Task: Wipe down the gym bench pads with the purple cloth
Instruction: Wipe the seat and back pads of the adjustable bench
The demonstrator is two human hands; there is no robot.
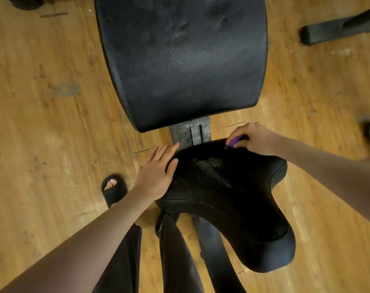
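Wooden floor (42, 102); right hand (256, 140) fingers curl round mostly hidden purple cloth (234, 141); left hand (156, 174) flat.

Left hand (156, 176) flat on seat pad (222, 187) left edge, fingers straight. Right hand (257, 139) curled round purple cloth (234, 141) at pad's far edge. Back pad (184, 60) beyond, wood floor (42, 102) below.

Both bare arms reach forward: the left hand (156, 172) lies flat, fingers straight and together; the right hand (253, 138), knuckles up, has its fingers curled under
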